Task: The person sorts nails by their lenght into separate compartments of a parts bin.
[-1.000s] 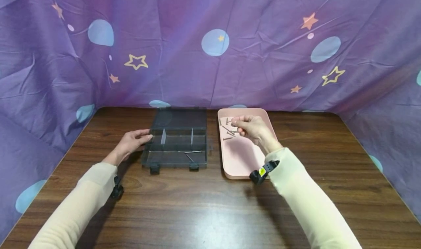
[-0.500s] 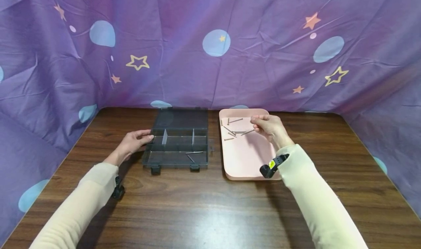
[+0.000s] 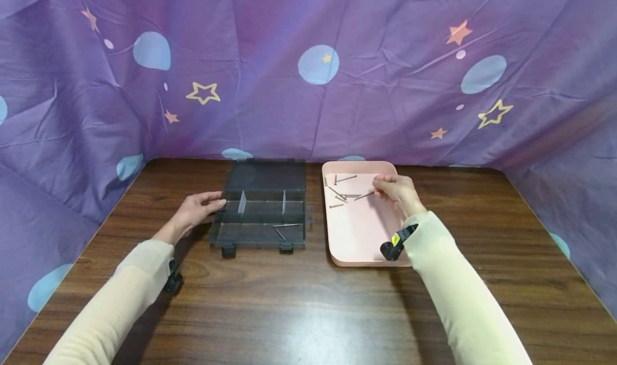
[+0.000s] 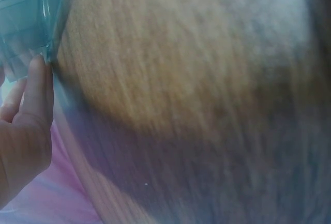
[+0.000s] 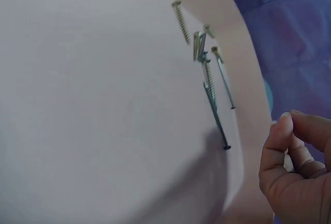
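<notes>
My left hand (image 3: 196, 211) rests at the left side of a dark see-through compartment box (image 3: 260, 215), fingers fairly straight. In the left wrist view its fingertips touch a corner of the clear plastic box (image 4: 31, 12). The box lid lies back; two nails (image 3: 285, 226) lie in the front compartment. My right hand (image 3: 397, 194) is over the right side of a pink tray (image 3: 356, 242). Thumb and index tips meet, other fingers curl, and nothing shows between them in the right wrist view. Several screws and nails (image 5: 209, 79) lie in the tray, one nail (image 5: 217, 118) nearest the hand.
The box and tray stand side by side on a brown wooden table (image 3: 270, 306), with a narrow gap between them. White dividers (image 3: 242, 202) split the box's back row. A purple patterned cloth (image 3: 260, 124) hangs behind the table and at both sides.
My right hand has moved from above the screws and nails to the tray's right side, uncovering more of them, then dipped slightly. The left hand has stayed at the box.
</notes>
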Demonstrator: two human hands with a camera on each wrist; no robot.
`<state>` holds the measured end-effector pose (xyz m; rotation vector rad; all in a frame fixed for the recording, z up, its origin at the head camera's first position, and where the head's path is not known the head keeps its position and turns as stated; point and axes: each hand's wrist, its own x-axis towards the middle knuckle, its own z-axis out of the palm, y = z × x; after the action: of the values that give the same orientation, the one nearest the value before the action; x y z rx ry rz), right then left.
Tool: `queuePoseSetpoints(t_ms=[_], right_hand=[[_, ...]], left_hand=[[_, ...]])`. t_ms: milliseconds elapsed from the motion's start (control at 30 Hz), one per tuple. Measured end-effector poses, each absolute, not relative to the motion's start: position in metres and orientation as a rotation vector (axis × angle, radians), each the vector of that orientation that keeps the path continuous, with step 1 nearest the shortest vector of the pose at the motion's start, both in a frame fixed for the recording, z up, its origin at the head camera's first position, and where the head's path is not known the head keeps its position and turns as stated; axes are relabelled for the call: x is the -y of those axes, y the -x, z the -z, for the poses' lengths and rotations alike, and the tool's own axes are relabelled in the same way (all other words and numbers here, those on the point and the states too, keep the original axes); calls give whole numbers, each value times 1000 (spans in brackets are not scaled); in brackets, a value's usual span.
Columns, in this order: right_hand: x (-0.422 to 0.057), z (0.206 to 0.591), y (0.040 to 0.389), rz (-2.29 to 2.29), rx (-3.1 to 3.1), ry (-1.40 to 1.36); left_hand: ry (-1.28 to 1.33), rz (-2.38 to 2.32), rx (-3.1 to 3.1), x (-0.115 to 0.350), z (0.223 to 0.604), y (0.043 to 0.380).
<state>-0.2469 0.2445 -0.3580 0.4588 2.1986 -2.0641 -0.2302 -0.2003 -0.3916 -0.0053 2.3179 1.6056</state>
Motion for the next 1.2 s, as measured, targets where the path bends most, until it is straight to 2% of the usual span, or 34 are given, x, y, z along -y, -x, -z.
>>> queuePoseSetpoints(t_ms=[233,1200], right_hand=[[-248,366,253,2125,-2113,-490],[-248,394,263,1818,-2390,-491]], left_hand=[[6,-1601,-2321,201,392,231],[8,-1590,-2332,202,394,231]])
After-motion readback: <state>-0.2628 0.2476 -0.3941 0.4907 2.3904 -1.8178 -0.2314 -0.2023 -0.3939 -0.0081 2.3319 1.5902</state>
